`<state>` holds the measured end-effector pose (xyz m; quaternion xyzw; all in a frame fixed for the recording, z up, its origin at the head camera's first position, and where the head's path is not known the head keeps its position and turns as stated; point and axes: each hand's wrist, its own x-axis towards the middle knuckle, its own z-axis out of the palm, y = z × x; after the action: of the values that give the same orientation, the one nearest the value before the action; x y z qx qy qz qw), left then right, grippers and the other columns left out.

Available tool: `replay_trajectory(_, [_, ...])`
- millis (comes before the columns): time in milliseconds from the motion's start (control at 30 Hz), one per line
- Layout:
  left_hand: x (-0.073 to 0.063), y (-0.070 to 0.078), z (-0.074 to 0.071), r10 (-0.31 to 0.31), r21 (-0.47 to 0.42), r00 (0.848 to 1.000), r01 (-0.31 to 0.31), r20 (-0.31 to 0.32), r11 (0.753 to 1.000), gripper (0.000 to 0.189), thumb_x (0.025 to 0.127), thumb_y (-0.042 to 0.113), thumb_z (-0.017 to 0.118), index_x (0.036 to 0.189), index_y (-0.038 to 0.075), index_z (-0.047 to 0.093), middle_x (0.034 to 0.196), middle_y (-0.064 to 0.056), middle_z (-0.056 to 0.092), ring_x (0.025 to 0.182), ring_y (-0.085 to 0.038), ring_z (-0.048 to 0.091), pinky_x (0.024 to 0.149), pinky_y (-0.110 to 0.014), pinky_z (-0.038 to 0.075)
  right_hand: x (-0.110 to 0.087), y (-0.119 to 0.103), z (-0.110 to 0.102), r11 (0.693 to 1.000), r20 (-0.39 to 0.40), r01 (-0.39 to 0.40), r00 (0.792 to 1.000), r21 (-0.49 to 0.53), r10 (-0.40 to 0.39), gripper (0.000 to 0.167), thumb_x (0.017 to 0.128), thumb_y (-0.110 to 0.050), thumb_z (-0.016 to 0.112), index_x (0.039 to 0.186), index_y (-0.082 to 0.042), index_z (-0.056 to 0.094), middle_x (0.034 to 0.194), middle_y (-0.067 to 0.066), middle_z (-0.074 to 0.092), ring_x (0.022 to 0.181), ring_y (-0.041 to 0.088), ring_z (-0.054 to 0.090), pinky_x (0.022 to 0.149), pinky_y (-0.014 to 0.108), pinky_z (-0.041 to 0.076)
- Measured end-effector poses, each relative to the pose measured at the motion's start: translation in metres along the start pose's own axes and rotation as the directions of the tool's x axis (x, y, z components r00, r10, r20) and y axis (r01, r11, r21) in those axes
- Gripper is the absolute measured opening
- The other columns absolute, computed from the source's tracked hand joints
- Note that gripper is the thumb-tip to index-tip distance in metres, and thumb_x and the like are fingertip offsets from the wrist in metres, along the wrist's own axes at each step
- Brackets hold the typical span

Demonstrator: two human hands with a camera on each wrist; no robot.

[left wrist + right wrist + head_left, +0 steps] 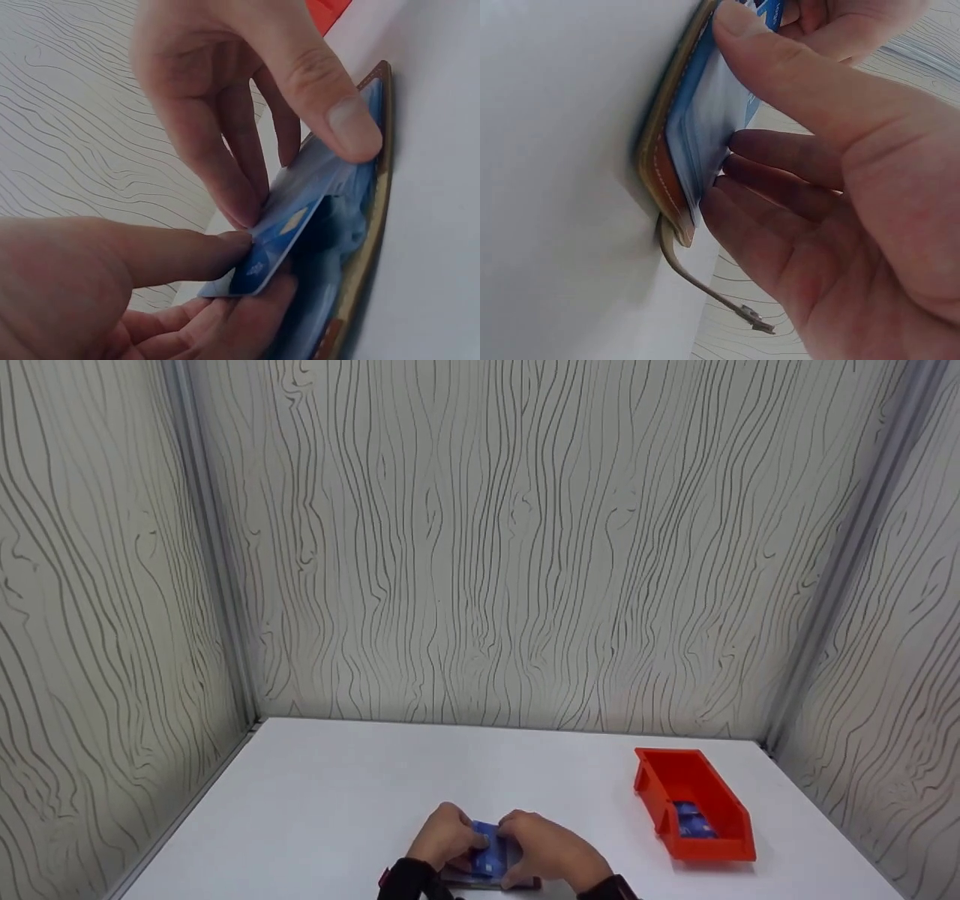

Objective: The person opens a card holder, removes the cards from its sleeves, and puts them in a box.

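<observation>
Red plastic makes up the bin [712,850] to the right of the wallet [664,161] and farther from you, well apart from it on the white table [337,780], with blue cards [694,822] lying inside it. Beyond the wallet, past the table's back edge, rises a pale wall [480,547] patterned with wood grain. What stands in the way is your own pair of hands: seen from your head, they cover much of the wallet, leaving part of its bottom edge in sight. Your left hand [448,836] is at the wallet's left side, pinching a blue card [274,251], thumb on top and fingers underneath, so that the card sits tilted over the wallet, between your two hands. Your right hand [551,851] is at the wallet's right side, clamped across it, thumb on the edge nearer you and fingertips at the opposite edge, touching the clear sleeve [709,120]. You cannot tell whether the card's far end is within that sleeve. From your left wrist you get the card's gold chip [294,220] and a gap between card and wallet, which the head view hides. Only from your right wrist do you see the thin strap [694,279] trailing from the wallet's end, tipped with a metal fastener [754,317].
</observation>
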<state>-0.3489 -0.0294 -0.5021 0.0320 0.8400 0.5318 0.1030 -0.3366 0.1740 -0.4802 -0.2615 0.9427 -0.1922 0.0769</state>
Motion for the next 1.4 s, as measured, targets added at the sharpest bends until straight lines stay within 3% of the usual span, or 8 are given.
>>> replay_trajectory(200, [0.014,-0.011,0.002,-0.019,0.028,1.0,0.019,0.013,0.999,0.03,0.085,0.007,0.085,0.102,-0.004,0.062,0.101,-0.019,0.069,0.082,-0.026,0.075,0.063,-0.03,0.064,0.001,-0.003,0.001,1.0,0.02,0.016,1.0,-0.008,-0.016,0.045,0.082,-0.029,0.096,0.122,-0.013,0.08,0.141,0.008,0.069,0.12,0.015,0.07,0.106,0.037,0.061])
replay_trajectory(333, [0.013,-0.012,0.002,0.028,0.0,0.999,-0.028,0.016,1.0,0.029,0.083,0.006,0.085,0.098,-0.004,0.062,0.097,-0.019,0.07,0.079,-0.024,0.076,0.061,-0.029,0.064,0.0,-0.002,0.001,0.998,0.004,0.056,0.998,-0.002,-0.056,0.043,0.081,-0.024,0.097,0.119,-0.011,0.081,0.131,0.004,0.072,0.113,0.011,0.069,0.1,0.03,0.06])
replay_trajectory(500, [0.002,-0.005,0.002,0.078,-0.011,0.997,-0.078,-0.021,0.997,0.03,0.077,0.004,0.088,0.091,-0.001,0.062,0.092,-0.014,0.069,0.075,-0.022,0.076,0.06,-0.031,0.064,0.0,-0.002,0.001,0.997,-0.012,0.073,0.997,0.015,-0.072,0.044,0.079,-0.022,0.099,0.117,-0.009,0.081,0.123,0.001,0.073,0.107,0.006,0.066,0.095,0.026,0.058])
replay_trajectory(800, [0.001,-0.001,0.002,0.052,0.033,0.998,-0.051,-0.026,0.998,0.029,0.079,0.004,0.088,0.088,0.001,0.061,0.093,-0.013,0.068,0.079,-0.023,0.074,0.064,-0.033,0.065,0.002,0.001,-0.001,0.997,0.012,0.02,1.0,0.072,-0.021,0.045,0.08,-0.022,0.098,0.119,-0.009,0.08,0.123,0.0,0.074,0.107,0.008,0.067,0.099,0.031,0.06])
replay_trajectory(1067, [0.0,0.0,-0.001,0.06,0.075,0.997,-0.057,-0.037,0.996,0.028,0.082,0.004,0.088,0.091,0.0,0.061,0.095,-0.012,0.068,0.083,-0.022,0.072,0.068,-0.033,0.064,0.001,0.001,-0.001,0.998,0.007,0.015,1.0,0.055,-0.015,0.047,0.08,-0.024,0.098,0.121,-0.01,0.079,0.123,-0.001,0.074,0.109,0.01,0.067,0.1,0.033,0.059])
replay_trajectory(1400, [-0.001,0.002,-0.003,0.041,0.038,0.999,-0.041,-0.001,0.998,0.028,0.078,0.005,0.088,0.092,-0.004,0.064,0.092,-0.012,0.069,0.077,-0.023,0.076,0.066,-0.035,0.067,0.0,-0.003,0.002,0.999,-0.028,0.022,0.999,0.037,-0.021,0.048,0.076,-0.024,0.1,0.117,-0.01,0.079,0.115,-0.003,0.074,0.098,0.004,0.063,0.09,0.027,0.059])
